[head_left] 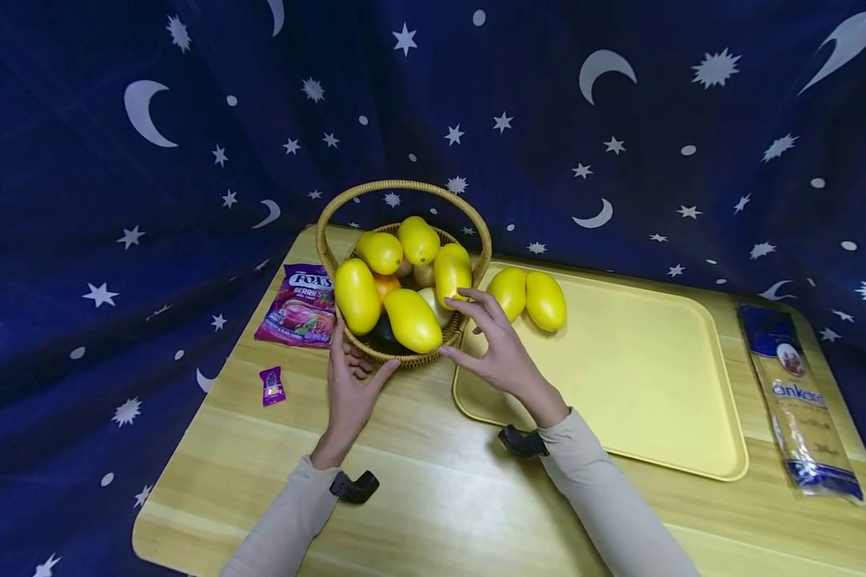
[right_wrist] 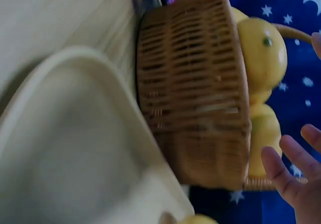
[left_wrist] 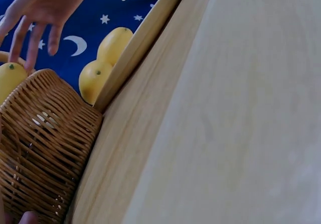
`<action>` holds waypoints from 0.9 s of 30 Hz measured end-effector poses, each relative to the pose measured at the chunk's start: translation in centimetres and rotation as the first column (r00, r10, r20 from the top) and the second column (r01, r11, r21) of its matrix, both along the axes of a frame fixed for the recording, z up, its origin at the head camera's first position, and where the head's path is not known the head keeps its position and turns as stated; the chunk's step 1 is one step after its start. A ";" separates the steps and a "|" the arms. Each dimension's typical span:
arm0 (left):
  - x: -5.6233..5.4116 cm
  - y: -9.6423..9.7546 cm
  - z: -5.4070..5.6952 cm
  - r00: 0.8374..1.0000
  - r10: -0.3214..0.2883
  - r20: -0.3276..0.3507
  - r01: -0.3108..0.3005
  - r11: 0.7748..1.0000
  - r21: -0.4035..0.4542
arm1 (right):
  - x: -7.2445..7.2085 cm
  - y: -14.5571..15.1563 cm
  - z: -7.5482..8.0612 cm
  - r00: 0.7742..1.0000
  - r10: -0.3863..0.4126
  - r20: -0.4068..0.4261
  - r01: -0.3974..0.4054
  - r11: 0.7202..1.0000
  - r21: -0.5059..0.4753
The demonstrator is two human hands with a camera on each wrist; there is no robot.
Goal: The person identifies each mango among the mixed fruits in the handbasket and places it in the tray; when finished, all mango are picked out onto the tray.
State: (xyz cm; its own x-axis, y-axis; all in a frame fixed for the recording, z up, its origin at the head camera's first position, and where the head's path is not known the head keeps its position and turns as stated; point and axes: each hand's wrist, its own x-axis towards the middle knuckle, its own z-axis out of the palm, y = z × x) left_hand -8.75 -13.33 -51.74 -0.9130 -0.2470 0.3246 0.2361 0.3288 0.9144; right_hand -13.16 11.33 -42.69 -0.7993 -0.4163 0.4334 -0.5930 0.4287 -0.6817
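A wicker basket (head_left: 422, 361) with a tall arched handle is heaped with several yellow mangoes (head_left: 414, 320). Between them show an orange fruit (head_left: 386, 285), a pale round one (head_left: 439, 309) and a dark one (head_left: 384, 332). My left hand (head_left: 350, 394) holds the basket's near left side, index finger up at the rim and thumb across the front. Over the right rim is my right hand (head_left: 496, 349), its fingers spread beside the rightmost mango (head_left: 452, 276). The right wrist view shows these fingers (right_wrist: 298, 163) parted, with nothing between them.
A yellow tray (head_left: 635, 361) lies right of the basket, two mangoes (head_left: 546, 301) in its far left corner. Left of the basket are a purple candy bag (head_left: 299, 308) and one wrapped candy (head_left: 273, 386). A pasta packet (head_left: 801, 401) lies at the table's right edge.
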 end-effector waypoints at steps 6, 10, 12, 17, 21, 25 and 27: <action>-0.1 0.0 0.1 0.999 0.011 0.039 -0.011 1.000 -0.012 | -0.7 -2.2 0.2 0.997 0.072 -0.029 -0.071 0.997 0.041; 0.1 0.2 0.8 0.998 0.010 0.062 -0.009 1.000 -0.020 | -1.0 -3.1 0.3 0.995 0.103 -0.012 -0.103 0.994 0.041; 0.3 0.4 1.5 0.999 0.000 0.051 0.001 1.000 -0.026 | -1.1 -3.4 0.2 0.993 0.114 0.000 -0.114 0.992 0.050; 0.9 0.7 3.1 1.000 -0.024 0.000 0.024 0.999 -0.039 | -1.4 -3.8 0.1 0.991 0.131 0.012 -0.132 0.989 0.069; 1.0 0.6 3.4 1.000 -0.026 0.007 0.026 0.999 -0.040 | -1.5 -4.0 0.0 0.991 0.135 0.019 -0.136 0.988 0.075; 0.9 0.6 3.2 1.000 -0.025 0.016 0.025 0.999 -0.037 | -1.6 -4.1 -0.2 0.993 0.114 0.038 -0.117 0.989 0.093; 0.8 0.5 3.0 1.000 -0.025 0.013 0.025 0.999 -0.036 | -1.7 -4.1 -0.3 0.993 0.103 0.052 -0.108 0.989 0.105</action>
State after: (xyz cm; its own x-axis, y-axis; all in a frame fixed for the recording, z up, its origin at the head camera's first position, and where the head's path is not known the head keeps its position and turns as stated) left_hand -7.91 -12.79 -48.73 -0.9229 -0.2127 0.3211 0.2330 0.3556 0.9051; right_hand -14.86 7.20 -42.98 -0.7668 -0.5413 0.3450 -0.6074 0.4380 -0.6627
